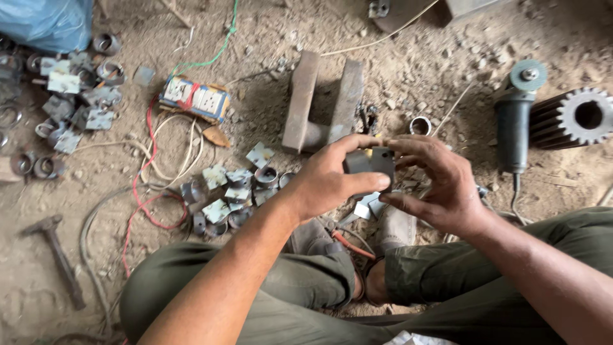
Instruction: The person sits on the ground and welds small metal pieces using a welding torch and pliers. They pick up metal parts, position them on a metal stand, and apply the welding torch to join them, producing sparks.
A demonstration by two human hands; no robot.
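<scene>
metal piece [371, 161] | pinched by fingers of both hands | blue-white box [194, 97] upper left on dirt

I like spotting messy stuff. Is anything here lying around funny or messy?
Yes. Metal parts lie scattered in the dirt, red and white wires tangle loosely beside them, and a hammer lies apart. Both hands, left hand and right hand, hold one small metal piece.

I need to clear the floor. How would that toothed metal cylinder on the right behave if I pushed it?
The gear lies on its side, so it may roll. It looks like solid metal, probably heavy. The loose dirt floor would likely slow it.
</scene>
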